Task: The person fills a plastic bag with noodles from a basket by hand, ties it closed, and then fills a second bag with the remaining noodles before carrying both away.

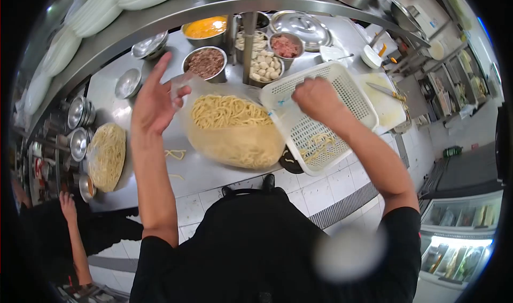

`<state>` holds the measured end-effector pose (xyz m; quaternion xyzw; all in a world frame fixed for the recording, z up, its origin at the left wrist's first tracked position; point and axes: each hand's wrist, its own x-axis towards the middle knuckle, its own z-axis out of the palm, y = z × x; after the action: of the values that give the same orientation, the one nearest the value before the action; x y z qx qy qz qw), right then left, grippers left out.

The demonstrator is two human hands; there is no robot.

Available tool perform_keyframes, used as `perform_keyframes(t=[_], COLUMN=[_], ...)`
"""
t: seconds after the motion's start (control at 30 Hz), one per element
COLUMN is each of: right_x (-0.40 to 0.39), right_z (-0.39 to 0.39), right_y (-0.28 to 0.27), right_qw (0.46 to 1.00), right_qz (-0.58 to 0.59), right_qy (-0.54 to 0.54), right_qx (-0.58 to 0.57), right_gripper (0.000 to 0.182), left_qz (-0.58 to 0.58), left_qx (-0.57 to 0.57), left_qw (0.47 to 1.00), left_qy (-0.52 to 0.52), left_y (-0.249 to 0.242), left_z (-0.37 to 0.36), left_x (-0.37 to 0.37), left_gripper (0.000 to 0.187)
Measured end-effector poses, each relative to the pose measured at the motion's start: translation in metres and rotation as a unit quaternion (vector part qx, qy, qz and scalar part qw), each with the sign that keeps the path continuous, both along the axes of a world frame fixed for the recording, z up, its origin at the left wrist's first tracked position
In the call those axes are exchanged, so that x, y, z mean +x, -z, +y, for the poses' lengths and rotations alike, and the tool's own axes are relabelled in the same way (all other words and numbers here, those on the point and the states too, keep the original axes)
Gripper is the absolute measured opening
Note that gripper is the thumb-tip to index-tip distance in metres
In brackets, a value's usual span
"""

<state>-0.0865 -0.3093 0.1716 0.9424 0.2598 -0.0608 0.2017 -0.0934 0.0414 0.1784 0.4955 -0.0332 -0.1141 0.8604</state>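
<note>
A clear plastic bag of noodles [235, 134] lies on the steel table between my hands, with noodles showing at its upper part. My left hand [156, 100] is raised at the bag's left edge, fingers spread, the thumb near the plastic. My right hand [319, 101] is closed over the white perforated basket [342, 81], beside the bag's right edge; whatever its fingers hold is too small to make out. A few loose noodles [319, 144] lie in the basket's lower end. Some strands [175, 154] rest on the table left of the bag.
Metal bowls of meat [205, 63], pale balls [265, 68] and orange liquid [205, 27] stand behind, beneath a steel shelf [214, 9]. Another noodle bag [107, 156] lies left, near a co-worker's arm [76, 239]. A knife [386, 91] rests on a board at right.
</note>
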Motion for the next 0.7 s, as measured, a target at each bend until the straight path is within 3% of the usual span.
perform_keyframes(t=[0.07, 0.13, 0.17, 0.2, 0.23, 0.3, 0.33, 0.37, 0.4, 0.43, 0.47, 0.5, 0.57, 0.6, 0.67, 0.7], right_x=[-0.004, -0.012, -0.02, -0.029, -0.038, -0.068, -0.099, -0.129, -0.17, -0.179, -0.173, -0.169, -0.16, -0.16, -0.153, -0.15], right_z=[-0.022, -0.046, -0.065, -0.088, -0.116, -0.19, -0.224, -0.278, -0.311, -0.223, -0.151, -0.115, -0.075, -0.071, -0.067, -0.064], right_y=[-0.029, -0.041, -0.048, -0.044, -0.027, 0.049, 0.106, 0.241, 0.377, 0.366, 0.311, 0.314, 0.308, 0.319, 0.336, 0.334], right_qw=[0.999, 0.953, 0.891, 0.852, 0.779, 0.585, 0.515, 0.471, 0.335, 0.349, 0.144, 0.098, 0.04, 0.028, 0.061, 0.016], right_qz=[-0.028, 0.087, 0.103, -0.057, -0.217, -0.474, -0.356, -0.317, -0.153, -0.116, 0.006, 0.042, -0.033, -0.038, -0.117, -0.157], right_qy=[0.01, 0.004, 0.029, 0.122, 0.204, 0.345, 0.39, 0.506, 0.462, 0.521, 0.574, 0.517, 0.491, 0.489, 0.448, 0.44], right_qx=[0.041, 0.289, 0.442, 0.507, 0.552, 0.561, 0.676, 0.649, 0.807, 0.77, 0.806, 0.849, 0.87, 0.871, 0.884, 0.884], right_gripper=[0.015, 0.018, 0.024, 0.027, 0.031, 0.033, 0.035, 0.036, 0.038, 0.034, 0.035, 0.038, 0.037, 0.037, 0.038, 0.038], left_qz=[-0.023, -0.027, -0.013, 0.001, 0.004, -0.001, -0.005, -0.009, -0.014, -0.015, -0.015, -0.007, -0.005, -0.001, -0.001, 0.001], left_qx=[0.002, -0.032, -0.025, -0.018, -0.027, -0.04, -0.053, -0.067, -0.072, -0.075, -0.074, -0.071, -0.068, -0.067, -0.053, -0.046], left_qw=[0.999, 0.999, 1.0, 1.0, 0.999, 0.999, 0.998, 0.997, 0.997, 0.997, 0.997, 0.997, 0.998, 0.998, 0.999, 0.999], left_qy=[0.028, -0.001, -0.003, -0.009, -0.018, -0.015, -0.022, -0.031, -0.028, -0.022, -0.015, -0.022, -0.018, -0.021, -0.005, 0.0], left_y=[-0.014, -0.01, -0.002, 0.008, 0.015, 0.024, 0.028, 0.032, 0.035, 0.038, 0.038, 0.035, 0.031, 0.029, 0.027, 0.025], left_z=[-0.01, -0.01, -0.011, -0.01, -0.009, -0.004, 0.002, 0.005, 0.005, 0.005, 0.003, 0.0, -0.005, -0.007, -0.009, -0.01], left_x=[-0.01, -0.021, -0.023, -0.027, -0.031, -0.036, -0.037, -0.039, -0.039, -0.039, -0.037, -0.037, -0.033, -0.032, -0.027, -0.026], left_gripper=[0.066, 0.067, 0.065, 0.063, 0.063, 0.063, 0.063, 0.062, 0.062, 0.062, 0.062, 0.061, 0.061, 0.06, 0.06, 0.061])
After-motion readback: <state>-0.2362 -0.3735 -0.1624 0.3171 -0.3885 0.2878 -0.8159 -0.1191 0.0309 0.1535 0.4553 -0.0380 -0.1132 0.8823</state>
